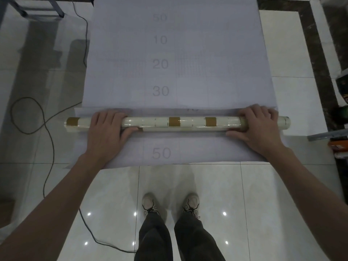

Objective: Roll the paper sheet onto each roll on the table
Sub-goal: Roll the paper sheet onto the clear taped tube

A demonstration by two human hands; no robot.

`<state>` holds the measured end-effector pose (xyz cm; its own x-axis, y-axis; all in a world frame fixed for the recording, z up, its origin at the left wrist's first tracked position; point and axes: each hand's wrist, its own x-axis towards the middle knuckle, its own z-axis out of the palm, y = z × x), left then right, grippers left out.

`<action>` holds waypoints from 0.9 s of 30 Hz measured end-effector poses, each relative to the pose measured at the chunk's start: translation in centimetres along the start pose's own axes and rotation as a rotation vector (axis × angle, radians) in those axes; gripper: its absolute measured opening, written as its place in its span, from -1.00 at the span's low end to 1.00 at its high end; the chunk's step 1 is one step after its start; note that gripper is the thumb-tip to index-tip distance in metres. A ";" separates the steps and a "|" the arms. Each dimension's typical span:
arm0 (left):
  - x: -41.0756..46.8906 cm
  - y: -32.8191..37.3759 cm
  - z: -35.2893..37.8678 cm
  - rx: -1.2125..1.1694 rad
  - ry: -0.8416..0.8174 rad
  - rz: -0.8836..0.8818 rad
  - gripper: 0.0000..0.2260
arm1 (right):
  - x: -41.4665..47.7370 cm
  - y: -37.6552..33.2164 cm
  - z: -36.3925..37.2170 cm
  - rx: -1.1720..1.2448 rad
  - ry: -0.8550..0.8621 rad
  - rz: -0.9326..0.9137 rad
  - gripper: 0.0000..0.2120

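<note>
Paper sheet, one only, pale and wide, lies flat and runs from the middle of the view away toward 12 o'clock. Grey numbers are printed down its centre: 50, 10, 20, 30, then 50 again near its 6 o'clock edge (one more, just behind the roll, is half hidden). One roll, a long cream tube, lies across the sheet from 9 to 3 o'clock, with both ends sticking out past the paper's sides. Three bands of brown tape show on it: one at the 9 o'clock end and two right of centre.

Two hands are on the roll. The left hand grips it toward 9 o'clock, fingers curled over the top and thumb along the near side. The right hand grips it toward 3 o'clock in the same way, thumb touching the paper in front.

Whether a worktop carries the sheet cannot be told. Around it is a glossy white tiled floor with a dark stone border from 1 to 3 o'clock. One black cable loops at 9 o'clock and trails down to 6. Two pale shoes stand at 6 o'clock, and one metal frame sits at 11. Coloured packages at the 3 o'clock edge are too cut off to identify.
</note>
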<state>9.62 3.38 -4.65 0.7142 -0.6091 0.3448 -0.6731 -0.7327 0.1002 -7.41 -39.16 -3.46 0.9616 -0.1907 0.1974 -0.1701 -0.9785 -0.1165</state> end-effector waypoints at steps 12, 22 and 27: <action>0.3 -0.1 -0.1 0.011 -0.019 0.064 -0.49 | -0.6 0.5 0.7 -0.031 0.053 -0.019 -0.52; 0.8 -0.6 -0.7 -0.016 -0.134 0.101 -0.40 | -1.0 0.5 0.5 -0.025 0.031 -0.053 -0.41; 1.0 -0.8 -1.1 -0.046 -0.185 0.099 -0.30 | -1.5 0.0 0.5 -0.050 0.041 -0.041 -0.35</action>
<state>10.67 3.75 -3.33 0.6642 -0.7260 0.1780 -0.7469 -0.6544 0.1180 -8.73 -38.84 -4.25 0.9586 -0.1522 0.2406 -0.1420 -0.9881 -0.0591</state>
